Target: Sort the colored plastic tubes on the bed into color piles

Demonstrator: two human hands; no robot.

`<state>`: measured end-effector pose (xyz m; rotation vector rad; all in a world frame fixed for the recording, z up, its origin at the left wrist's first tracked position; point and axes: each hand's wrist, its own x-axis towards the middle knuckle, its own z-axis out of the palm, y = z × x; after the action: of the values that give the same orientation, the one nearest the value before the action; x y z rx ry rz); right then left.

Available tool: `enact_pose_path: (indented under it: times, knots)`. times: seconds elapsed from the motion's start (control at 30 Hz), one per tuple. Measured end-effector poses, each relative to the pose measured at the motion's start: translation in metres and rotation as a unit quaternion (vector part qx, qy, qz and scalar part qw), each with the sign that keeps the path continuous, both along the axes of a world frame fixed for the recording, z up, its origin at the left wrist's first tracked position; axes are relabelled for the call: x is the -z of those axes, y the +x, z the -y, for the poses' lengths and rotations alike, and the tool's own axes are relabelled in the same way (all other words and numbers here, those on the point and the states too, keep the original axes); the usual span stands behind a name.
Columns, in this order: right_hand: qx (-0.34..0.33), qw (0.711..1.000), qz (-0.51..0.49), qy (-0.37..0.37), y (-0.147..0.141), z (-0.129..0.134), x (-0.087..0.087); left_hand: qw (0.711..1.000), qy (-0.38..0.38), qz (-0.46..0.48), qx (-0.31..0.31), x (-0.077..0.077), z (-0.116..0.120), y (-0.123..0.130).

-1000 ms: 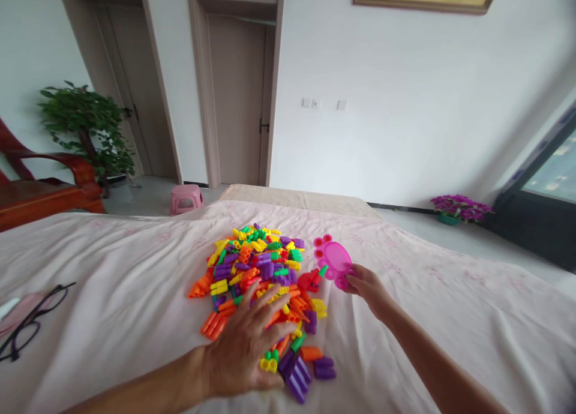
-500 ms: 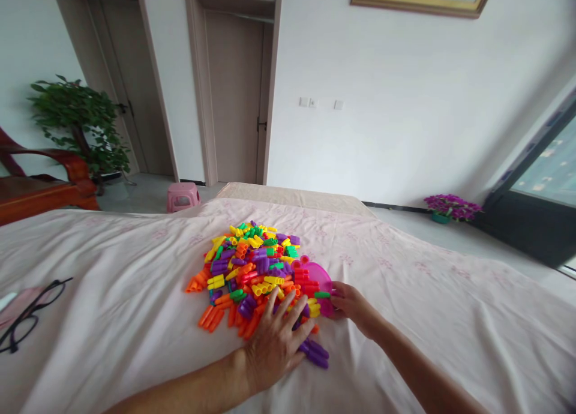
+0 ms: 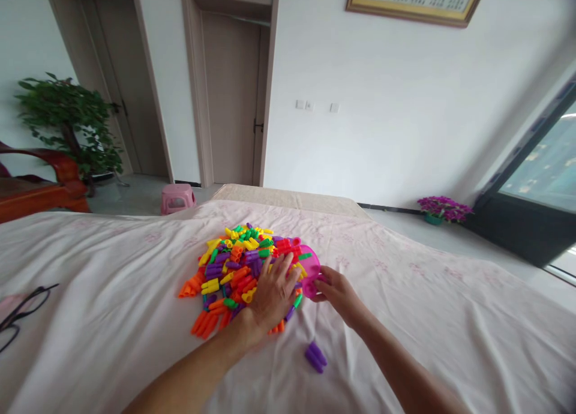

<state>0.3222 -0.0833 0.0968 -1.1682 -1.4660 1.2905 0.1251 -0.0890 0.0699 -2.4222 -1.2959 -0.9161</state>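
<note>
A heap of bullet-shaped plastic toy pieces [image 3: 220,267] in orange, yellow, purple, green and red lies on the bedsheet. My left hand [image 3: 273,294] rests on the heap's near right part, fingers stretched out and spread, palm down over the pieces. At the heap's right edge, my right hand [image 3: 335,291] pinches the rim of a see-through pink plastic dish [image 3: 310,255]. Several pieces lie in or against the dish; its lower part is partly hidden. Apart from the heap, a purple piece [image 3: 316,357] lies closer to me.
Black-framed glasses [image 3: 27,309] lie on the pale floral sheet [image 3: 405,318] at left. Beyond the bed stand a pink stool [image 3: 177,198], a wooden armchair [image 3: 45,183], a leafy plant [image 3: 67,120] and purple flowers [image 3: 443,209] by the wall.
My left hand has moved up and farther over the heap. The pink dish has tilted and shifted with my right hand, pieces against it. The purple piece now lies apart. The view has shifted slightly.
</note>
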Motion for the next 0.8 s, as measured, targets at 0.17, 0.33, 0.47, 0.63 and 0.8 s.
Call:
enact_pose_path:
  times: [0.17,0.33,0.47,0.63,0.8]
  knots:
    - [0.058,0.98,0.136,0.13,-0.027,-0.024,-0.006,0.997,0.006,0.05,-0.051,-0.021,-0.015,-0.024]
    - [0.089,0.958,0.183,0.199,-0.039,-0.035,0.005,0.987,-0.004,0.121,-0.108,-0.026,-0.032,-0.054]
    - [0.091,0.978,0.088,0.165,-0.046,-0.041,0.024,0.98,-0.062,0.126,-0.137,-0.022,-0.052,-0.063]
    - [0.117,0.986,-0.072,0.095,-0.044,-0.048,0.041,0.972,-0.136,0.072,-0.176,-0.024,-0.067,-0.059]
    - [0.222,0.971,-0.035,0.082,-0.011,-0.066,0.059,0.969,-0.145,0.054,-0.195,-0.024,-0.073,-0.061]
